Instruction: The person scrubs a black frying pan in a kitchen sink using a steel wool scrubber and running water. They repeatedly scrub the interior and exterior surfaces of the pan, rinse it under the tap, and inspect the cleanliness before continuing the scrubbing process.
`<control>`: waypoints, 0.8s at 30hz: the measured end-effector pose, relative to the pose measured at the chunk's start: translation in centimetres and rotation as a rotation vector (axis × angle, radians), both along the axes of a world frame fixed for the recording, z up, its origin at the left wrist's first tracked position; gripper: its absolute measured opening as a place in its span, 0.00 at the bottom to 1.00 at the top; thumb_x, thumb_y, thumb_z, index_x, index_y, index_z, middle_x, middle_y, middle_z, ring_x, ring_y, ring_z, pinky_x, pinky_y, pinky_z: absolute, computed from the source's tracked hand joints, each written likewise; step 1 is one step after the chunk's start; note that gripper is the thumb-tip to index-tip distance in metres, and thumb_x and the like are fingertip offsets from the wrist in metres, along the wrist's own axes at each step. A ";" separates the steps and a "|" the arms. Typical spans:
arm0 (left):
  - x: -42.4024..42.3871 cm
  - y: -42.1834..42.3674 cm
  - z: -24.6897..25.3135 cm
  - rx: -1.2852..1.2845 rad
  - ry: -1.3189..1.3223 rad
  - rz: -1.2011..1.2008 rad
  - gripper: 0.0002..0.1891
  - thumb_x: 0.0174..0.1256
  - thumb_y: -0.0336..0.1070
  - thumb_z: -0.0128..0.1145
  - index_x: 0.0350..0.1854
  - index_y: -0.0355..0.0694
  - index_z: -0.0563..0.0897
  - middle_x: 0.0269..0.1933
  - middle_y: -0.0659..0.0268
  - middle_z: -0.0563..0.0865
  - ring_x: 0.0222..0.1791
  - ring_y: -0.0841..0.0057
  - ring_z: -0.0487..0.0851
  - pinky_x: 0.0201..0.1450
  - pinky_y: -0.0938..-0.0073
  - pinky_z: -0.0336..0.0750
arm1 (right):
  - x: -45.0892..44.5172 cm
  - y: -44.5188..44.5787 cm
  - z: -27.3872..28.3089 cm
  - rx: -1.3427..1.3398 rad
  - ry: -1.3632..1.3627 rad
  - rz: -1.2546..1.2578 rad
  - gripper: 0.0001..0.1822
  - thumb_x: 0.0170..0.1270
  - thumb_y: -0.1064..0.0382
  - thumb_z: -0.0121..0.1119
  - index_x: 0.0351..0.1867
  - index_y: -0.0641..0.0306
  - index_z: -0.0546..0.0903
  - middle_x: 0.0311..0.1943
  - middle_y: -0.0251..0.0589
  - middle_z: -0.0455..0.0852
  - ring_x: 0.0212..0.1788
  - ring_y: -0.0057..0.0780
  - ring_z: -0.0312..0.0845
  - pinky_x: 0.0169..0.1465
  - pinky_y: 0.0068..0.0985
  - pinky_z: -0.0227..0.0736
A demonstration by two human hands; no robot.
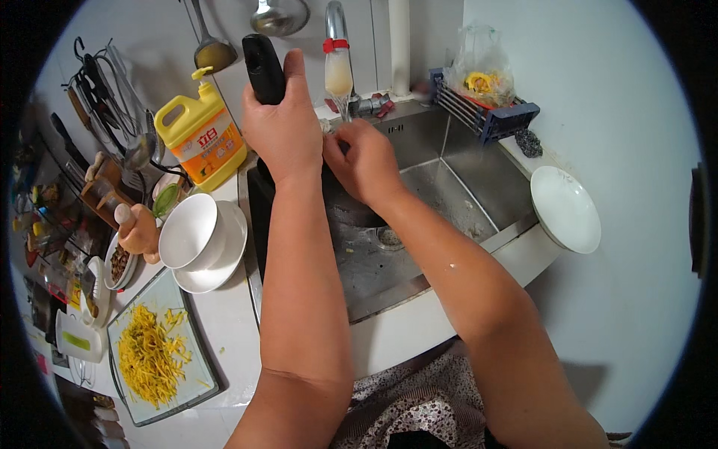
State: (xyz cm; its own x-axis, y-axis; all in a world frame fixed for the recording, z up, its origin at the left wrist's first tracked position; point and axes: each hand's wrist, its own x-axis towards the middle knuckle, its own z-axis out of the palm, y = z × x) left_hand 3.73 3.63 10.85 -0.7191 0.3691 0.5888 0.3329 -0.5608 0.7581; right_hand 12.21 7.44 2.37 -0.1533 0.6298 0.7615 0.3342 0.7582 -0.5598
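Observation:
My left hand (pixel 283 132) is closed around a black handle (pixel 263 70) that points up towards the wall. To its right, my right hand (pixel 362 160) is curled under the running faucet (pixel 336 28), at the near side of the water stream. A dark pan (pixel 353 210), largely covered by my hands and forearms, is tilted in the stainless steel sink (pixel 432 185). What my right fingers grip is hidden. Water runs from the faucet's clear nozzle, which has a red band, down beside my right hand.
Left of the sink stand a yellow detergent jug (pixel 205 140), a white bowl (pixel 188 233) on a plate, and a cutting board (pixel 196 342) with yellow shreds. A dish (pixel 566 210) leans at the right edge, near a rack (pixel 507 120) holding a plastic bag.

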 end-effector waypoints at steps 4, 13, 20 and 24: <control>0.3 -0.2 -0.1 0.043 0.032 0.005 0.21 0.64 0.51 0.68 0.40 0.33 0.83 0.34 0.70 0.83 0.32 0.83 0.74 0.38 0.78 0.71 | 3.6 1.9 -4.1 -0.227 -0.111 -0.134 0.16 0.66 0.55 0.57 0.31 0.68 0.82 0.36 0.58 0.84 0.41 0.61 0.79 0.44 0.47 0.74; -4.3 0.0 -0.1 0.175 -0.262 -0.109 0.17 0.62 0.46 0.69 0.34 0.36 0.80 0.23 0.71 0.76 0.22 0.82 0.70 0.27 0.76 0.68 | 6.3 5.2 -6.2 -0.801 0.081 -0.150 0.26 0.71 0.44 0.54 0.45 0.72 0.83 0.41 0.47 0.87 0.44 0.33 0.79 0.50 0.34 0.73; -4.8 0.6 -2.5 0.255 -0.478 -0.517 0.18 0.66 0.52 0.62 0.27 0.47 0.71 0.16 0.72 0.66 0.14 0.80 0.63 0.20 0.75 0.58 | 9.5 6.3 -5.1 -0.767 0.364 -0.182 0.28 0.73 0.43 0.52 0.40 0.73 0.82 0.35 0.50 0.85 0.37 0.36 0.77 0.44 0.37 0.71; -4.3 1.4 -5.2 0.229 -0.590 -0.738 0.21 0.67 0.59 0.58 0.25 0.49 0.71 0.16 0.72 0.66 0.14 0.80 0.60 0.22 0.75 0.56 | 10.1 6.5 -4.3 -0.737 0.456 -0.216 0.28 0.73 0.42 0.52 0.39 0.71 0.82 0.33 0.46 0.83 0.36 0.33 0.75 0.43 0.34 0.70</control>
State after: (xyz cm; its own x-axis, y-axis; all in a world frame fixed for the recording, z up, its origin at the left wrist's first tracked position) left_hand -0.55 5.03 5.66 -0.5553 0.7669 0.3217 -0.5602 -0.6308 0.5369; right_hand 22.28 13.90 -1.95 0.2442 0.9635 0.1096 0.0533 0.0995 -0.9936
